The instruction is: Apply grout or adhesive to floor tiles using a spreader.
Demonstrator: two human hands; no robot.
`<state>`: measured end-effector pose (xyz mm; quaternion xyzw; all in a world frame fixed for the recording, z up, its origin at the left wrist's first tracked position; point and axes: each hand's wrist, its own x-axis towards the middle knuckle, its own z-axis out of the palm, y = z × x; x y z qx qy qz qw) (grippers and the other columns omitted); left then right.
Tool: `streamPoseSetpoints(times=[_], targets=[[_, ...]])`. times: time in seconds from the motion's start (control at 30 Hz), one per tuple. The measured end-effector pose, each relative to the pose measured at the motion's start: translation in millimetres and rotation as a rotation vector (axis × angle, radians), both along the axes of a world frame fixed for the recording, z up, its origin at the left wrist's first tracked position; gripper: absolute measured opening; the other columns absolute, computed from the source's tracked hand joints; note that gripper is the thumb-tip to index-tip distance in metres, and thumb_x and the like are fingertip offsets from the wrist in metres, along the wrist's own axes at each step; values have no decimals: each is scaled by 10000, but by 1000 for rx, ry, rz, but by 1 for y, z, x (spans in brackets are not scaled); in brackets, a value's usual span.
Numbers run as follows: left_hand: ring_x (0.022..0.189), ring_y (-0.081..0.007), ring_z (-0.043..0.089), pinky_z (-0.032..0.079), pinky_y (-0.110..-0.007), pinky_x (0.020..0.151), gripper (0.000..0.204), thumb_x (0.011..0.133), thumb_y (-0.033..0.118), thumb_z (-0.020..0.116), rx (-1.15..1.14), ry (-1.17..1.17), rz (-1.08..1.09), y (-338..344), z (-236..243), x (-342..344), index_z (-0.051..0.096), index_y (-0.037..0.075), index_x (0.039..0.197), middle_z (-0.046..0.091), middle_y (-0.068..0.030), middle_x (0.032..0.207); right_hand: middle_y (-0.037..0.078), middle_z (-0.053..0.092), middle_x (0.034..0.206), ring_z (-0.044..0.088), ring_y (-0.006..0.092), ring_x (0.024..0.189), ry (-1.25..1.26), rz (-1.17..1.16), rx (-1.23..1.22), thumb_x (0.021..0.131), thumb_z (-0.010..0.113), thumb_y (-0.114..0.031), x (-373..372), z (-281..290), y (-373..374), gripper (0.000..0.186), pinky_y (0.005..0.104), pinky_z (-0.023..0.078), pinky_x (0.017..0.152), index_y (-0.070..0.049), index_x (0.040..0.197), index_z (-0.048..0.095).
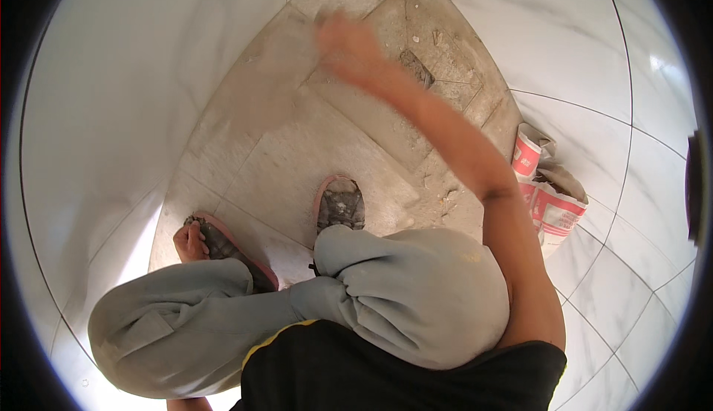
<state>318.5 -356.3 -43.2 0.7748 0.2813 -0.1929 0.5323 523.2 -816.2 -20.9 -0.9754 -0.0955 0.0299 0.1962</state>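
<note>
I am squatting in a tiled corner with both knees in grey trousers below me. My right hand (347, 45) reaches far forward over the dusty floor tiles (297, 151). It is blurred by motion, so I cannot tell whether it holds anything. It hovers near a small dark recess (417, 68) in the floor. My left hand (190, 241) rests with curled fingers against the toe of my left pink-edged sandal (223, 244). My right sandal (340, 203) stands flat on the tiles in the middle.
White marble-look wall tiles (134, 99) curve around the left, back and right. An open red-and-white paper sack (548, 192) leans against the right wall, beside my right elbow. Grit and small debris lie on the floor near the recess.
</note>
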Motion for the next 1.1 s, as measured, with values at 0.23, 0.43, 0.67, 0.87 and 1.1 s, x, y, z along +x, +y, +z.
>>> streamPoseSetpoints(times=[0.23, 0.43, 0.67, 0.87, 1.1], targets=[[298, -92, 335, 218, -267, 292, 370, 876, 241, 589, -36, 56, 9, 12, -2, -6, 489, 61, 568, 413, -12, 411, 206, 508, 1033, 525, 325, 950, -17, -80, -192, 728, 579, -70, -37, -10, 63, 310, 396, 541, 638, 87, 994, 560], [291, -93, 325, 225, -260, 292, 371, 869, 254, 593, -32, 3, -22, -2, 9, 1, 480, 72, 566, 403, -12, 384, 198, 523, 958, 536, 302, 903, -23, -144, -203, 726, 580, -77, -15, -15, 58, 254, 379, 531, 604, 84, 922, 600], [288, -98, 346, 236, -264, 287, 392, 878, 275, 585, -16, 12, -77, -2, 9, -1, 484, 68, 560, 415, -16, 393, 201, 535, 949, 552, 301, 885, -13, -161, -197, 726, 590, -91, 4, -10, 56, 208, 369, 529, 610, 46, 874, 637], [281, -102, 335, 230, -269, 284, 393, 879, 267, 572, -4, 3, -106, 12, 3, -4, 477, 69, 553, 408, -23, 381, 195, 546, 946, 559, 295, 885, -61, -223, -169, 705, 612, -96, -8, -18, 64, 206, 346, 528, 594, 41, 856, 642], [291, -104, 349, 233, -268, 289, 391, 875, 260, 579, 5, 19, -27, 15, -2, -4, 483, 66, 549, 412, -24, 394, 185, 534, 957, 553, 297, 893, -70, -82, -226, 684, 645, -95, -5, -27, 75, 239, 348, 535, 606, 39, 882, 644]])
